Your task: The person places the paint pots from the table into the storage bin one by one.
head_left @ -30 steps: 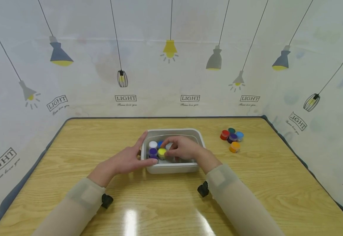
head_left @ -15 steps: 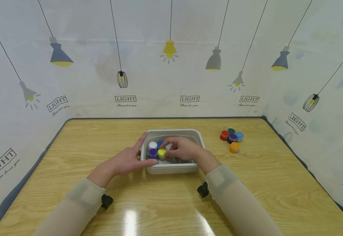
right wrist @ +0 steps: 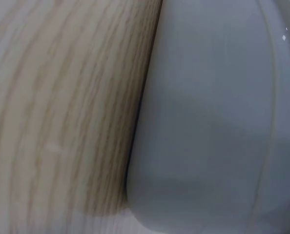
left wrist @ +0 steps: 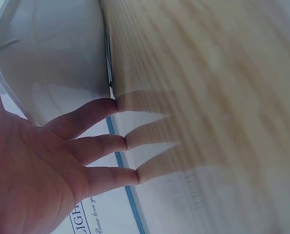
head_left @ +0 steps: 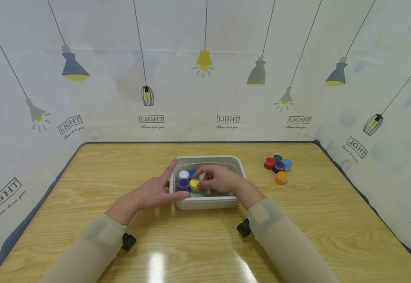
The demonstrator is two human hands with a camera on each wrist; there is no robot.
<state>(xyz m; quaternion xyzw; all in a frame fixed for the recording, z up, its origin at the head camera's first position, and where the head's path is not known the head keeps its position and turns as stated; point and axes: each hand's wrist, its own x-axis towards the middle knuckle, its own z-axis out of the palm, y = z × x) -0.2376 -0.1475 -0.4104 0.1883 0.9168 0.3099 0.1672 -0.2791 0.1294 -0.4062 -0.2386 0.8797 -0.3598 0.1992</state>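
A white plastic tub (head_left: 205, 202) stands on the table with small paint pots inside. My left hand (head_left: 152, 191) spans its left end, thumb along the front rim and index finger at the back corner. In the left wrist view its other fingers (left wrist: 103, 146) are straight and spread, tips on the tabletop. Inside the tub, my right hand (head_left: 221, 179) has curled fingers and pinches a yellow paint pot (head_left: 194, 185). Beside that pot are a white pot (head_left: 183, 175), a blue pot (head_left: 192, 173) and purple pots (head_left: 183, 183). The right hand hides part of the tub's interior.
Right of the tub on the wooden table (head_left: 205, 243) stand a red pot (head_left: 269, 163), a dark green pot (head_left: 277, 158), a purple pot (head_left: 278, 166), a light blue pot (head_left: 287, 164) and an orange pot (head_left: 281, 178). Lamp-printed cloth walls (head_left: 177, 78) surround the table.
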